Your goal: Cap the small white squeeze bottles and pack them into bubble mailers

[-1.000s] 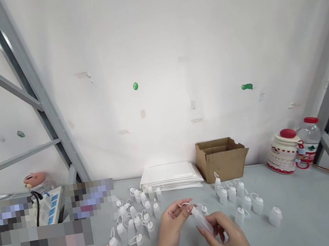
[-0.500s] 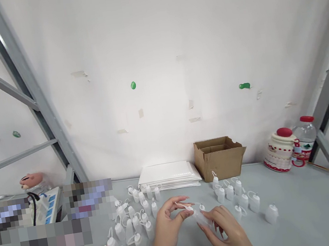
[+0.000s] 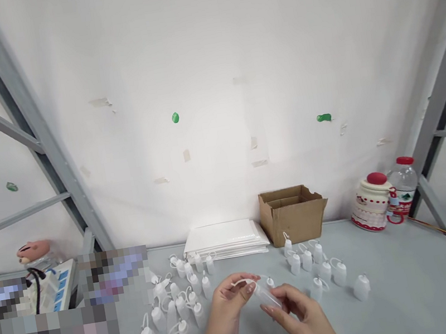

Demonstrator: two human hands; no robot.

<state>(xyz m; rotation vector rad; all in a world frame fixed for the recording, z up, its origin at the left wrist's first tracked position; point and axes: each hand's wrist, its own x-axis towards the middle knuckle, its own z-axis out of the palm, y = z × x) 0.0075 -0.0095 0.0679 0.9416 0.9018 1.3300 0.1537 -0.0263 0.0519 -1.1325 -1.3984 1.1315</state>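
Translucent plastic squeeze bottle (image 3: 269, 298) in play, tilted above the grey table (image 3: 419, 282), pinched at the neck end between thumb and fingers of the left hand (image 3: 230, 304), clasped low on the body by the right hand (image 3: 300, 310). Best to press only lightly on that soft-looking wall, steady the neck, guide the slim strap (image 3: 241, 281) clear! Farther out, similar bottles (image 3: 184, 332) left and right, cardboard box (image 3: 298, 225) behind.

Bright, diffuse light fills the wall (image 3: 205, 51), while blocky pixelation hides the lower-left corner.
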